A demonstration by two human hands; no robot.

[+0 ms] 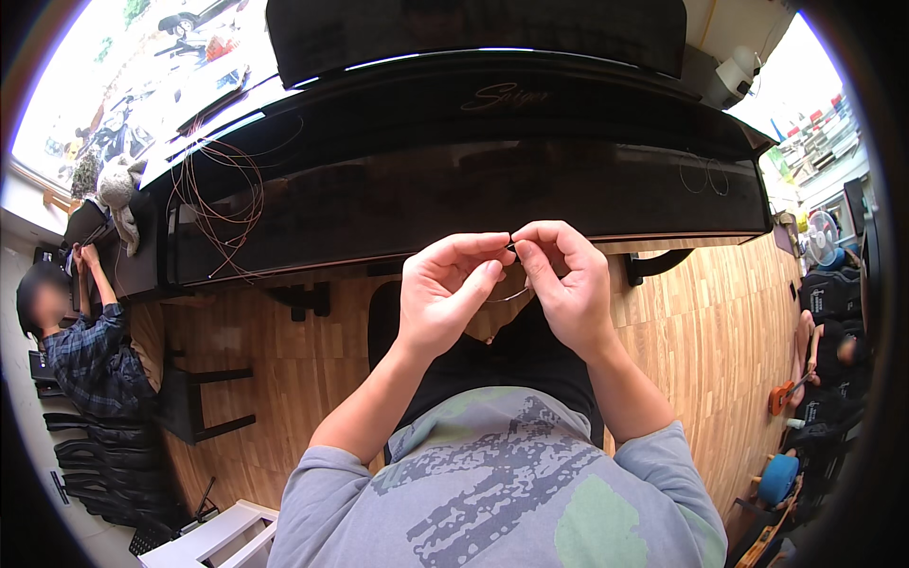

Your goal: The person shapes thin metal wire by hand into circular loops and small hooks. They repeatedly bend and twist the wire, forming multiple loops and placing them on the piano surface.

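My left hand (pixel 448 289) and my right hand (pixel 566 284) meet fingertip to fingertip above my lap, just in front of a black piano's (pixel 454 194) front edge. Both are closed in a pinch around a thin wire, with a tiny dark piece showing between the fingertips. A curved length of the wire (pixel 511 297) loops below the fingers; the rest is hidden by my hands. Far left on the piano lies a loose coil of copper-coloured wire (pixel 260 194). A smaller thin wire coil (pixel 727 180) rests near the right end.
At far left a person in a plaid shirt (pixel 90 346) sits beside a plush toy (pixel 115 182). A black stool (pixel 180 407) stands on the wooden floor (pixel 663 331). On the right are a fan (pixel 824 237), an orange ukulele (pixel 780 398) and another person's arm (pixel 812 350).
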